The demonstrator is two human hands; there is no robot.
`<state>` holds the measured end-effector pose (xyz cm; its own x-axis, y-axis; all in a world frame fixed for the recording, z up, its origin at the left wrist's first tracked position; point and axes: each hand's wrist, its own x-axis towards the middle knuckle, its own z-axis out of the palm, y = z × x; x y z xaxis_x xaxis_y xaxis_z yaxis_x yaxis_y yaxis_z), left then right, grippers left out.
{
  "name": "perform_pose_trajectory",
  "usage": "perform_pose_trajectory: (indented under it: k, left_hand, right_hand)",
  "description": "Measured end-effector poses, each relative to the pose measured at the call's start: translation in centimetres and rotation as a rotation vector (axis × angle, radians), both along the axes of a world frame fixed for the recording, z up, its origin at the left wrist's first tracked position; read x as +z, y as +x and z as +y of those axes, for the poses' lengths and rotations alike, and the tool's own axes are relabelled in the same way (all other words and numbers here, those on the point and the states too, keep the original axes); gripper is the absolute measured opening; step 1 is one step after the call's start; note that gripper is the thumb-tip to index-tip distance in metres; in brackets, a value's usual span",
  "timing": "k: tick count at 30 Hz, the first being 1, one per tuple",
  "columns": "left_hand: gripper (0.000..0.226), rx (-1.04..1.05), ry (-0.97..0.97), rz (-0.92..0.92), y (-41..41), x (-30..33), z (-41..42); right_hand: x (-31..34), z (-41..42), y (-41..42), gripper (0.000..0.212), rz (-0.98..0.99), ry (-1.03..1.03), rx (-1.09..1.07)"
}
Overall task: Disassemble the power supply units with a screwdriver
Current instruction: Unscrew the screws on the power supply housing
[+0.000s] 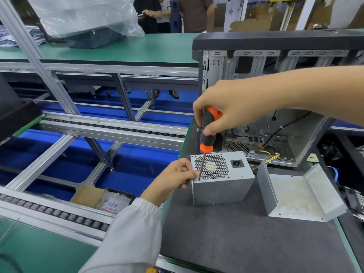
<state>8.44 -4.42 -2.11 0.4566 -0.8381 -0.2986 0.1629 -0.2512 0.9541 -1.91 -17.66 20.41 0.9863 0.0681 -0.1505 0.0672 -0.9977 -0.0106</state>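
On the dark mat of the surface (246,239), near its left edge, the power supply unit (221,178) stands with its honeycomb fan grille and socket facing up. Your right hand (226,107) grips the black-and-orange handle of the screwdriver (206,134), fingers curled round it, and holds it nearly upright with the tip at the near-left corner of the grille face. Your left hand (175,178), in a white sleeve, has its fingers curled and pinching at that same corner, beside the shaft. Just right of the unit lies a detached metal cover (295,196), open side up. Beyond both stands an open computer case (275,95) with loose cables inside.
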Motion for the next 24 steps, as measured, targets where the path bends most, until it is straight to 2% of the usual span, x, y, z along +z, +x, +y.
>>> perform_pose_trajectory:
  k: [10, 14, 17, 19, 20, 22, 24]
  left_hand:
    - [0.026, -0.010, 0.004, -0.011, -0.1, 0.3, 0.0]
    - [0.025, -0.018, 0.011, -0.017, -0.1, 0.4, 0.1]
    - [0.022, -0.030, -0.005, -0.135, -0.1, 0.6, 0.4]
    - [0.022, 0.011, -0.110, -0.252, -0.1, 1.4, 0.5]
    - [0.025, 0.029, -0.202, -0.248, -0.2, 2.1, 0.5]
    - [0.029, 0.007, -0.367, -0.214, -0.2, 3.8, 0.5]
    - [0.029, -0.069, -0.454, -0.292, -0.2, 5.6, 0.4]
  right_hand:
    - [-0.1, 0.2, 0.1, 0.015, -0.004, 0.020, 0.004]
    - [-1.0, 0.5, 0.7, 0.036, -0.038, -0.006, -0.014]
    - [-1.8, 0.7, 0.9, 0.049, -0.132, -0.196, -0.025]
    - [-1.8, 0.9, 0.9, 0.052, -0.224, -0.330, 0.007]
    - [-1.7, 1.0, 0.9, 0.051, -0.227, -0.343, 0.034]
    - [-1.2, 0.8, 1.3, 0.044, -0.142, -0.327, 0.111]
    - [-0.5, 0.5, 1.6, 0.035, -0.018, -0.303, 0.151]
